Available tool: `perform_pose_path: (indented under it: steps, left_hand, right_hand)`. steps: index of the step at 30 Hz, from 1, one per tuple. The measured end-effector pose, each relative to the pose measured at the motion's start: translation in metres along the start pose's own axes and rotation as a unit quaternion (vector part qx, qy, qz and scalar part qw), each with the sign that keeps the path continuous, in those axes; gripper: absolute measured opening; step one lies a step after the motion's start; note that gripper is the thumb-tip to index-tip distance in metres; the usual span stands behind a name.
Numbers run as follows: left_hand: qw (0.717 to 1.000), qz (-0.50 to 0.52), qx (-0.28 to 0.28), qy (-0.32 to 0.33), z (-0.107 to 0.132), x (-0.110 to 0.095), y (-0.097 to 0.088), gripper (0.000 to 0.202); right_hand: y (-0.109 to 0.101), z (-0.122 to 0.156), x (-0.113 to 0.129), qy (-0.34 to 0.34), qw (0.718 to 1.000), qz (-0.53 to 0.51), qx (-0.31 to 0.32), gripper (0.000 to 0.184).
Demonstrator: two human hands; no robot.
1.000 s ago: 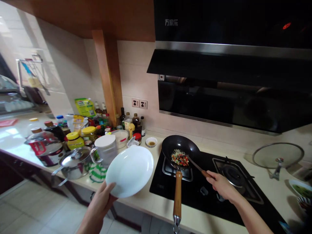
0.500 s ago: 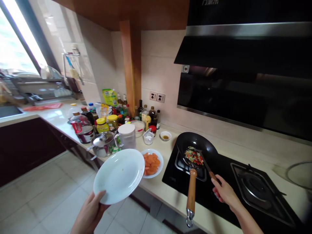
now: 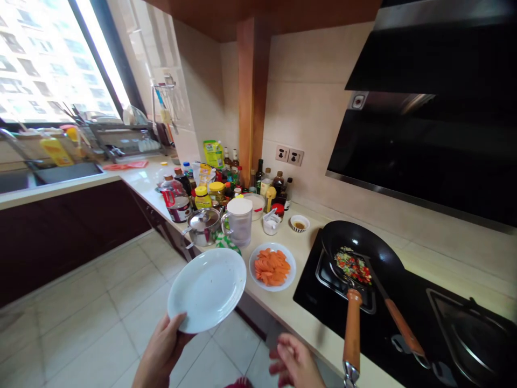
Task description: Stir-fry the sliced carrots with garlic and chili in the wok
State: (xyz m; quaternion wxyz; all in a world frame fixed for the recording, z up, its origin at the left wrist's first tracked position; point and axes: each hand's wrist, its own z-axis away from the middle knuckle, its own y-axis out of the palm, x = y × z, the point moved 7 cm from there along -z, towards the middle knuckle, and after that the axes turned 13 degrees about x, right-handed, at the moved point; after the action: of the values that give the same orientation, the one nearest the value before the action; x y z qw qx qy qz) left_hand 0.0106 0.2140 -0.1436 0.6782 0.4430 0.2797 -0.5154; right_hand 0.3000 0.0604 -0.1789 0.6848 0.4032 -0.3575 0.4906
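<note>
My left hand (image 3: 167, 345) grips the near edge of a white plate (image 3: 208, 288), thumb on top; only small specks lie on it. My right hand (image 3: 294, 360) is in front of the counter edge, fingers loosely curled and apart, holding nothing. To the right, a black wok (image 3: 379, 250) with a wooden handle (image 3: 353, 328) sits on the left burner. Chopped red, green and pale pieces (image 3: 353, 268) lie inside. A spatula (image 3: 404, 326) with a wooden handle rests in the wok, its handle leaning over the stove. Sliced carrots (image 3: 272, 267) fill another white plate (image 3: 253, 276) on the counter.
Beside the carrots stand a lidded plastic pitcher (image 3: 239, 223), a steel pot (image 3: 204, 229), a salt container (image 3: 271, 222) and a small striped bowl (image 3: 299, 223). Several bottles and jars crowd the corner. A sink (image 3: 68, 172) is at far left; a range hood (image 3: 436, 59) hangs above the stove.
My right hand has let go of the spatula and moved left, off the stove; the spatula now leans in the wok. My view has turned left. The left hand still holds the plate.
</note>
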Motion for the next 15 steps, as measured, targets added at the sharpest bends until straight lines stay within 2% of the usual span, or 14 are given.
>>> perform_pose_path:
  steps: [3,7,11,15]
  left_hand:
    - [0.999,0.044,0.021,-0.022,-0.005,0.008,-0.006,0.033]
    - [0.998,0.047,0.029,-0.032,-0.011,0.014,-0.015,0.041]
    - [0.997,0.049,0.038,-0.038,-0.017,0.021,-0.024,0.048]
    - [0.995,0.049,0.079,-0.032,-0.025,0.026,-0.024,0.057]
  right_hand:
    - [-0.004,-0.070,-0.026,-0.037,0.988,-0.118,-0.098,0.065]
    - [-0.025,-0.130,-0.016,-0.076,0.962,-0.216,-0.148,0.062]
    - [-0.032,-0.162,-0.003,-0.092,0.948,-0.228,-0.203,0.053]
    - [-0.037,-0.169,-0.004,-0.100,0.938,-0.210,-0.257,0.044]
